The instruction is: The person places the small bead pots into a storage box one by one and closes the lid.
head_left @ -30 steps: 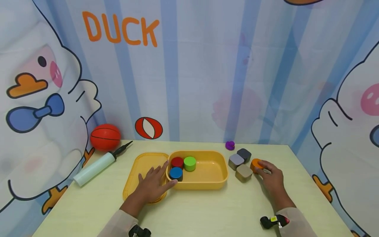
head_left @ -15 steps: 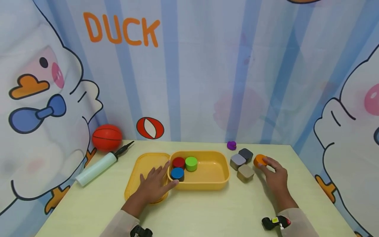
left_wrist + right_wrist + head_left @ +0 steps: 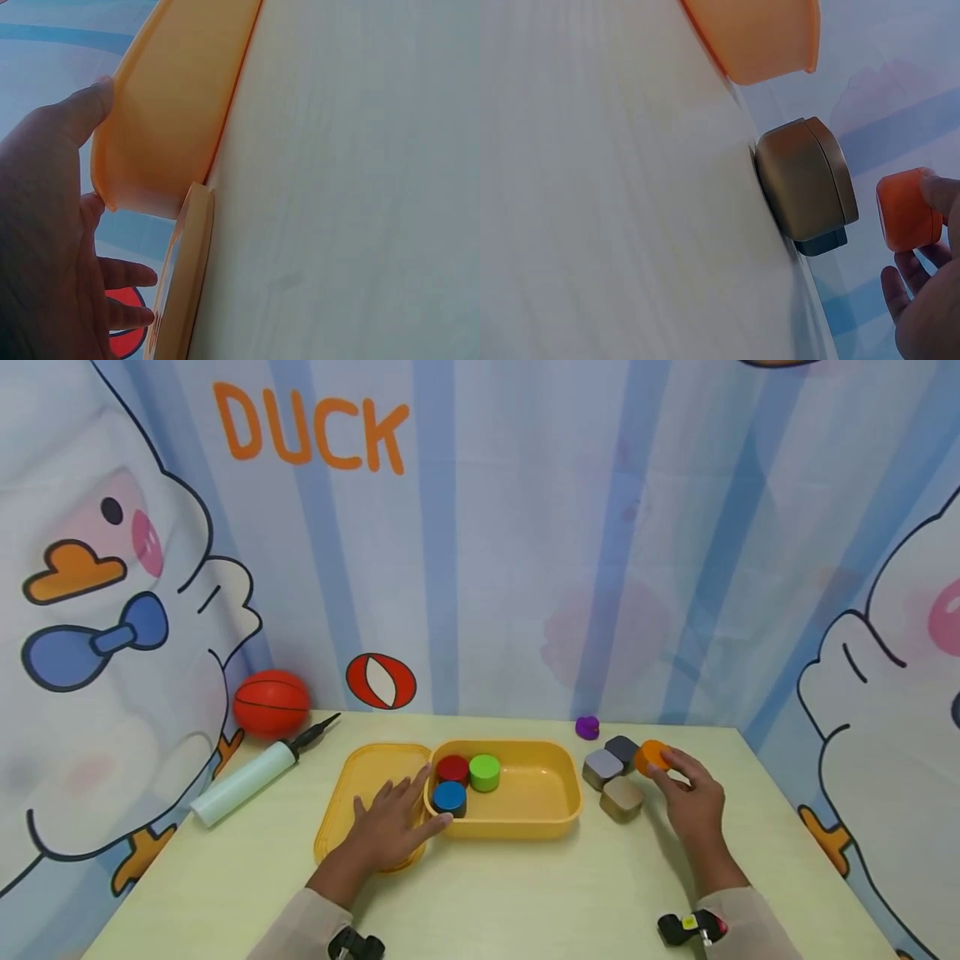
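Observation:
My right hand [image 3: 692,810] pinches a small orange rounded block [image 3: 650,758] with a seam between thumb and fingers. The right wrist view shows the orange block [image 3: 906,214] held off the table. My left hand [image 3: 386,831] lies spread, its thumb and forefinger touching the rim of a yellow plastic box [image 3: 517,830]; its other fingers reach over a yellow lid [image 3: 348,802]. Inside the box's left end stand red [image 3: 452,768], green [image 3: 484,772] and blue [image 3: 450,797] round pieces. Left of my right hand sit a tan block [image 3: 621,799], a light grey block [image 3: 602,768] and a dark grey block [image 3: 622,752].
A red basketball [image 3: 272,704] and a pale green hand pump [image 3: 243,783] lie at the table's back left. A small purple object [image 3: 587,727] sits near the back edge. A duck-print curtain [image 3: 495,543] hangs behind the table [image 3: 540,897].
The right hand first shifts the orange block rightward, away from the grey blocks, then raises it and brings it slightly back left. The left hand stays at the box.

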The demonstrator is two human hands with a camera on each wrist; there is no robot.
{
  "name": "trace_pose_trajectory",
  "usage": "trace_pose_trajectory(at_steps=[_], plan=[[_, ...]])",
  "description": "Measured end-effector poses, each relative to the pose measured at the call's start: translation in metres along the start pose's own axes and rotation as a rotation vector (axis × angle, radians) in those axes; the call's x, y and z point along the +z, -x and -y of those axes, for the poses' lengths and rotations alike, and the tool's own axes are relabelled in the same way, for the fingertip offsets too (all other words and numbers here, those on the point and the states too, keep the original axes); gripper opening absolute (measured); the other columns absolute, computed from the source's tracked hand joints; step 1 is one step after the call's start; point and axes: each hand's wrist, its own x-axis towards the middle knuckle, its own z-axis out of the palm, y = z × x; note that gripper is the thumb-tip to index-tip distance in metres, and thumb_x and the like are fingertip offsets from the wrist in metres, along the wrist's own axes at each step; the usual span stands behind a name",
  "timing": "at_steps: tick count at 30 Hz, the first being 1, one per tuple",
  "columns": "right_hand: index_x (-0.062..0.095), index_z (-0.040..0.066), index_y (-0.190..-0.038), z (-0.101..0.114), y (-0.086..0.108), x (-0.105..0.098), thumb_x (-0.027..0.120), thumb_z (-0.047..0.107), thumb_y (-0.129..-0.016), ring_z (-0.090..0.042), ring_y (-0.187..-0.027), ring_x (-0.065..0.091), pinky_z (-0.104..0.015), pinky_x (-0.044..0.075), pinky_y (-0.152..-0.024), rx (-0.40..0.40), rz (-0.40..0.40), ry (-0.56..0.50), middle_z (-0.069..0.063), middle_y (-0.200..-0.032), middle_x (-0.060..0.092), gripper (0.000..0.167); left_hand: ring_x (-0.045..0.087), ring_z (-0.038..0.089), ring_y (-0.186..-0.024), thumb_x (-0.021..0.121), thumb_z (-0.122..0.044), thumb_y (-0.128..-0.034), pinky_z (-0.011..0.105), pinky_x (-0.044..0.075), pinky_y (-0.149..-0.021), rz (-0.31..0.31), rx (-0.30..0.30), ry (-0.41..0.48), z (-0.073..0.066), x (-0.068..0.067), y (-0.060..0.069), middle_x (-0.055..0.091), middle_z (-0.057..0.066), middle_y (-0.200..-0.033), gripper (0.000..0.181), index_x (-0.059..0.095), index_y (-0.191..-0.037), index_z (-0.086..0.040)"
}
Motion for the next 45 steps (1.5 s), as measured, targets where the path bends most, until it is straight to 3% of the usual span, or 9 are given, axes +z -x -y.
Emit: trace_pose_trajectory(at_steps=[5,10,14,19,26,33,39,42,45], plan=[[0.073,-0.004,-0.138,-0.002,0.003,0.001,0.078,0.002,-0.100,0.017,-0.104,0.064,-0.003,0.055,-0.087,-0.050,-0.002,-0.030,-0.014,-0.148,0.064,0.040,0.025,0.056,-0.165,0.050,-0.081,-0.1007,0.093,0.000,-0.120,0.003,-0.005,0.000,0.000,0.003,0.000,0.038,0.018,-0.177,0.094,0.017,-0.177,-0.037],[0.076,-0.007,-0.131,0.001,0.004,-0.004,0.080,-0.003,-0.096,0.017,-0.100,0.067,-0.003,0.055,-0.084,-0.078,-0.054,-0.048,-0.006,-0.139,0.068,0.036,0.024,0.055,-0.166,0.047,-0.083,-0.1005,0.093,-0.001,-0.120,0.012,0.021,0.014,-0.003,0.008,-0.003,0.037,0.018,-0.177,0.094,0.016,-0.177,-0.037],[0.075,-0.007,-0.133,0.007,0.006,-0.004,0.081,0.000,-0.097,0.016,-0.094,0.069,-0.005,0.056,-0.085,-0.065,-0.023,-0.059,-0.002,-0.137,0.069,0.037,0.027,0.056,-0.164,0.048,-0.082,-0.1004,0.094,0.002,-0.119,-0.009,0.009,-0.013,-0.002,0.008,-0.003,0.040,0.019,-0.176,0.094,0.018,-0.177,-0.036],[0.076,-0.007,-0.132,0.015,0.010,0.002,0.081,0.000,-0.097,0.013,-0.090,0.072,-0.007,0.058,-0.083,-0.063,-0.006,-0.069,-0.007,-0.138,0.069,0.036,0.027,0.057,-0.164,0.049,-0.081,-0.1011,0.095,0.001,-0.119,-0.013,0.011,-0.021,0.001,0.006,-0.001,0.039,0.020,-0.176,0.094,0.017,-0.177,-0.036],[0.077,-0.007,-0.128,0.027,0.013,0.010,0.082,0.002,-0.097,0.013,-0.106,0.064,-0.004,0.055,-0.088,-0.144,0.027,-0.014,-0.023,-0.141,0.071,0.033,0.026,0.057,-0.164,0.048,-0.082,-0.1010,0.094,0.001,-0.119,-0.012,0.017,-0.024,0.001,0.005,0.000,0.039,0.019,-0.176,0.094,0.016,-0.177,-0.036],[0.080,-0.006,-0.123,0.037,0.013,0.024,0.084,0.001,-0.094,0.014,-0.108,0.062,-0.002,0.052,-0.087,-0.249,0.067,0.006,-0.025,-0.135,0.074,0.030,0.024,0.057,-0.165,0.046,-0.084,-0.1005,0.094,0.000,-0.120,0.000,0.015,-0.032,0.000,0.004,-0.003,0.036,0.019,-0.178,0.096,0.014,-0.177,-0.036],[0.081,-0.005,-0.122,0.043,0.015,0.041,0.084,0.004,-0.095,0.013,-0.110,0.063,-0.006,0.056,-0.089,-0.270,0.135,0.018,-0.025,-0.137,0.074,0.028,0.023,0.057,-0.165,0.046,-0.083,-0.1008,0.093,0.000,-0.120,-0.006,0.011,-0.033,0.000,0.001,-0.003,0.035,0.021,-0.178,0.096,0.013,-0.177,-0.035],[0.081,-0.004,-0.121,0.045,0.018,0.049,0.085,0.006,-0.095,0.002,-0.115,0.066,-0.007,0.056,-0.089,-0.246,0.156,0.034,-0.023,-0.137,0.074,0.028,0.023,0.057,-0.165,0.046,-0.083,-0.1007,0.093,0.000,-0.120,-0.002,0.014,-0.038,0.000,0.002,-0.002,0.035,0.021,-0.178,0.096,0.013,-0.177,-0.035],[0.081,-0.003,-0.122,0.049,0.018,0.059,0.086,0.007,-0.095,-0.019,-0.121,0.070,-0.006,0.056,-0.089,-0.227,0.185,0.047,-0.022,-0.136,0.074,0.029,0.023,0.057,-0.165,0.046,-0.083,-0.1004,0.094,-0.001,-0.120,-0.004,0.014,-0.033,-0.001,0.002,-0.003,0.035,0.021,-0.177,0.096,0.014,-0.177,-0.035]])
